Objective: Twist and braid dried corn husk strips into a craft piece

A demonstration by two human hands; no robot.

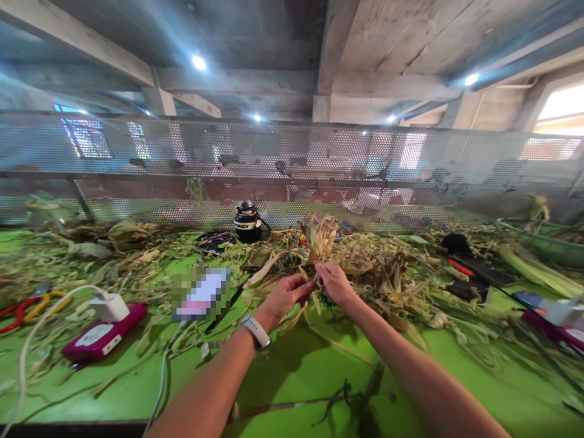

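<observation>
Both of my hands meet over the near middle of the green table (283,380). A bundle of dried corn husk (322,238) stands up between them, its frayed top fanning out. My right hand (335,284) pinches the lower end of the bundle. Just left of it, the fingers of my left hand (286,297), with a white band on the wrist, close on a strip of husk at the same lower end. Loose dry husks (383,274) lie heaped right behind and beside my hands.
A black bottle (247,222) stands at the back before a perforated metal screen (283,152). Left are a phone (203,295), a magenta power strip (107,331) with a charger, and scissors (34,307). At right are a green basket (547,243) and dark objects (474,267).
</observation>
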